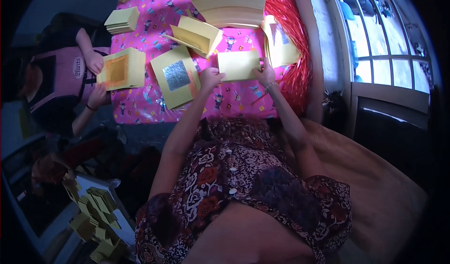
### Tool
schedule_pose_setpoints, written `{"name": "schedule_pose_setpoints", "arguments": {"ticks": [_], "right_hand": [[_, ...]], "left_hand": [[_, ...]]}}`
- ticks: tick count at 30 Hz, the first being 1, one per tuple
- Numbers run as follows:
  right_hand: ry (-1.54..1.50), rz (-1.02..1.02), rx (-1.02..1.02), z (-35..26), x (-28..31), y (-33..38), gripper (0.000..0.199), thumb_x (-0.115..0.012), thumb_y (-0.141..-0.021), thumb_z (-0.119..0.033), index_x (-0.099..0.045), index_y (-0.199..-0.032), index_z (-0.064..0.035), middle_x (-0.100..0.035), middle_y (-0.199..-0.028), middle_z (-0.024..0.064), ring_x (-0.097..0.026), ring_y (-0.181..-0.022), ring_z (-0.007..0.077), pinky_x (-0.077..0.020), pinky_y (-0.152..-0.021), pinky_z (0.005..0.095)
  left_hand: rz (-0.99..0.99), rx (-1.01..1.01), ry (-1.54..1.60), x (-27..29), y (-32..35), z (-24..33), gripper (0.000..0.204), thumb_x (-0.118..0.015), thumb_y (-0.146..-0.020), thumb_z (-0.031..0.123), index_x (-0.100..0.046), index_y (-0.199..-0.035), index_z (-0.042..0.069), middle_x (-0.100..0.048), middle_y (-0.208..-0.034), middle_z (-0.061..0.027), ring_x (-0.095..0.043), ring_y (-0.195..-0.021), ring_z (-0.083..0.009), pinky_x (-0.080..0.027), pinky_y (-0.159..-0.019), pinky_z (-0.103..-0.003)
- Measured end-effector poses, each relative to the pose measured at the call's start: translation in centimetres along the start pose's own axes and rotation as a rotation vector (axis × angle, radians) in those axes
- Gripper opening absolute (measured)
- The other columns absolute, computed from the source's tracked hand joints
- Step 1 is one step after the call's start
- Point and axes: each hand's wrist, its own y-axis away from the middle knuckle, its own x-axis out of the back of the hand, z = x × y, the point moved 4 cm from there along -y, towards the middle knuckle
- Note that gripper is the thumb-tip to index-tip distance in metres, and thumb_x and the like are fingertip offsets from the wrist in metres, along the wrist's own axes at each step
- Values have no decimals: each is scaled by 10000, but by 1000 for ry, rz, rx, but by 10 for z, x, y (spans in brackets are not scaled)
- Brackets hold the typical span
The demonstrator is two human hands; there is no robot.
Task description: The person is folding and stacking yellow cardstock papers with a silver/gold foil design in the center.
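Daylight enters through the window at right, whose panes glare white. The left side and lower corners lie dim with a bluish cast. Fisheye bending curves straight edges near the black rim, and detail is soft throughout.

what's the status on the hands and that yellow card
Left hand and right hand grip the plain yellow card by its ends, over the pink cloth. Silver-panel card beside the left hand, nothing blocking.

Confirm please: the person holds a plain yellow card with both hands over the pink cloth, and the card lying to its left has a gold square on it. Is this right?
Not quite. In the head view, the card to its left has a silver square, not gold. The rest stands: left hand and right hand hold the plain yellow card over the pink cloth.
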Motion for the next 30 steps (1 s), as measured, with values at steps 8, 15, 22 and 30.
{"name": "schedule_pose_setpoints", "arguments": {"ticks": [8,15,22,30], "right_hand": [[48,-27,-24,4,-6,-5,471,-695,-772,-115,-469,-1175,-24,-636,-803,94,-649,-728,198,-517,-638,339],[258,-104,-77,-14,-5,-7,503,-743,-739,-196,-481,-1142,-45,-661,-901,168,-658,-825,301,-510,-752,402],[330,-136,-50,-14,-8,-13,631,-778,-724,-282,-459,-1206,-29,-647,-975,169,-644,-874,303,-503,-804,397],[14,-154,-148,-7,6,-9,669,-697,-809,-444,-450,-1224,18,-632,-980,173,-635,-876,256,-523,-776,362]], "left_hand": [[-45,165,36,-1,-7,0,255,-749,-754,181,-689,-913,-8,-698,-760,-89,-667,-582,-134,-505,-442,-244],[-14,187,8,5,-5,-10,269,-743,-738,216,-672,-896,9,-696,-770,-93,-675,-603,-155,-522,-473,-270],[231,-149,-492,8,12,11,434,-653,-734,328,-507,-1016,33,-616,-852,-154,-627,-850,-328,-493,-753,-448],[321,-357,-267,43,46,26,416,-669,-790,296,-479,-1062,44,-621,-846,-139,-639,-785,-289,-498,-695,-409]]}}
